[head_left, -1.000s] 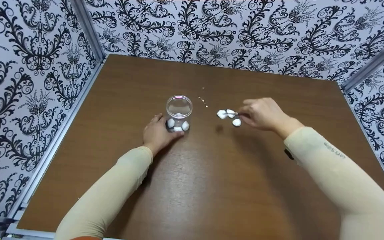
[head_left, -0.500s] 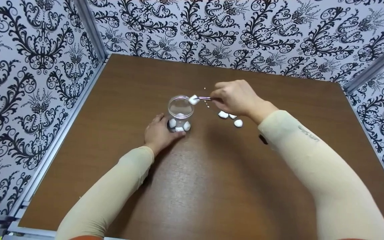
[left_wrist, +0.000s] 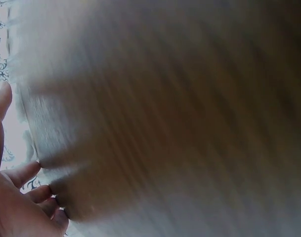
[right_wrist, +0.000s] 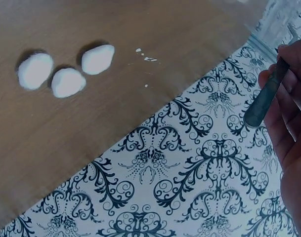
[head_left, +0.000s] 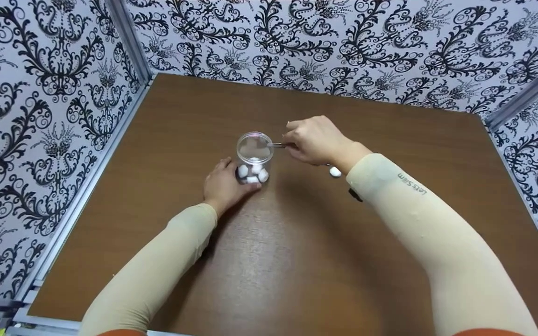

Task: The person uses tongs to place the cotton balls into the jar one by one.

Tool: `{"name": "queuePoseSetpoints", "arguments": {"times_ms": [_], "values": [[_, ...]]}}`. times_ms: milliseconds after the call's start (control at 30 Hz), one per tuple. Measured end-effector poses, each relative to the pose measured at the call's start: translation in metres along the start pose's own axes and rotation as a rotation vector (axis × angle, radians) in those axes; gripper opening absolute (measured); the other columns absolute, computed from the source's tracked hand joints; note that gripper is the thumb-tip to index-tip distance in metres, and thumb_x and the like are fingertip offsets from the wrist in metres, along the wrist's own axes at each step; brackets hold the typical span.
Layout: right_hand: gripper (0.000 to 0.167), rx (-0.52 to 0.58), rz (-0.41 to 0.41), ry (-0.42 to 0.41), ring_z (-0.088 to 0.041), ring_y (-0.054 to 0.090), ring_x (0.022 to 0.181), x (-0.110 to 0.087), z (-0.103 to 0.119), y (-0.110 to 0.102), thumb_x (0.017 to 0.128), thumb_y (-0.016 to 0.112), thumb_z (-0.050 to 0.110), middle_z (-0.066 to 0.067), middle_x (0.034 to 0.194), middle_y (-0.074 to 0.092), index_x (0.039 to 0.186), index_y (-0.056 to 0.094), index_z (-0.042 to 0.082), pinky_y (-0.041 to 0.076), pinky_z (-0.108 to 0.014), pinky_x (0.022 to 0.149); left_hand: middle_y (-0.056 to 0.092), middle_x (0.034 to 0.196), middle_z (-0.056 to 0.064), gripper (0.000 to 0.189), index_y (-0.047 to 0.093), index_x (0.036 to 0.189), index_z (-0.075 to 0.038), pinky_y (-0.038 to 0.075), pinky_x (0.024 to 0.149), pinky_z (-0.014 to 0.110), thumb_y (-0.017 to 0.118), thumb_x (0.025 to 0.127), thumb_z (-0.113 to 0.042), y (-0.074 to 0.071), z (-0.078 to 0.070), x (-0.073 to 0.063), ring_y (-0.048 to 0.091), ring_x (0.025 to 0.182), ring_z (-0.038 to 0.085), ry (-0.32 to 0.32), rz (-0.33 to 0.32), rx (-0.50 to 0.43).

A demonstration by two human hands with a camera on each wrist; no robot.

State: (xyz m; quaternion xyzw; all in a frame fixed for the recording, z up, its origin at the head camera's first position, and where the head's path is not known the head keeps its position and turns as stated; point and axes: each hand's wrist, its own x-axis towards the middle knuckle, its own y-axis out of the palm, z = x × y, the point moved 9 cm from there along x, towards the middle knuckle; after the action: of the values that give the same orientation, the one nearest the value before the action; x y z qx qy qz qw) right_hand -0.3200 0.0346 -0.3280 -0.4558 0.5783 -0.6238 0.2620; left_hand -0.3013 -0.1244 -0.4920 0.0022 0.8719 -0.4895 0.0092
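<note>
A clear plastic jar stands upright on the table with several white cotton balls inside. My left hand holds it low down, thumb at the near side and fingers around the left. In the left wrist view, the thumb and fingers of that hand show at the left edge. My right hand pinches metal tweezers, whose tips reach over the right side of the jar's mouth. The right wrist view shows the tweezers' broad end sticking out from the fingers.
Three cotton balls lie close together on the brown table. In the head view one cotton ball shows below my right wrist. Small white bits are scattered nearby. Patterned walls border the table.
My right hand has carried a cotton ball in the tweezers leftward from the pile to the jar. That ball has left the tweezers, and another shows inside the jar. My left hand stays put.
</note>
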Motion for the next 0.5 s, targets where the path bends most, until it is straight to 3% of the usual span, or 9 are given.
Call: {"name": "queuePoseSetpoints", "arguments": {"times_ms": [300,500], "values": [[0.011,0.009,-0.009,0.016,-0.021,0.053,0.054,-0.012,-0.005,-0.007,0.085,0.068,0.014,0.000,0.076,0.057,0.090,0.078,0.013,0.043,-0.042,0.046,0.040,0.153,0.017,0.089,0.053,0.143,-0.010,0.028,0.112,0.053,0.076,0.076,-0.063,-0.001,-0.002,0.000,0.030,0.144,0.034,0.016,-0.019,-0.009],[0.008,0.003,-0.062,0.017,-0.019,0.049,0.051,-0.040,-0.019,-0.015,0.084,0.067,0.015,0.002,0.072,0.053,0.085,0.075,0.014,0.040,-0.041,0.043,0.040,0.153,0.017,0.088,0.055,0.141,-0.010,0.029,0.111,0.054,0.077,0.075,-0.063,-0.001,0.000,0.000,0.031,0.144,0.034,0.018,-0.023,-0.012]]}}
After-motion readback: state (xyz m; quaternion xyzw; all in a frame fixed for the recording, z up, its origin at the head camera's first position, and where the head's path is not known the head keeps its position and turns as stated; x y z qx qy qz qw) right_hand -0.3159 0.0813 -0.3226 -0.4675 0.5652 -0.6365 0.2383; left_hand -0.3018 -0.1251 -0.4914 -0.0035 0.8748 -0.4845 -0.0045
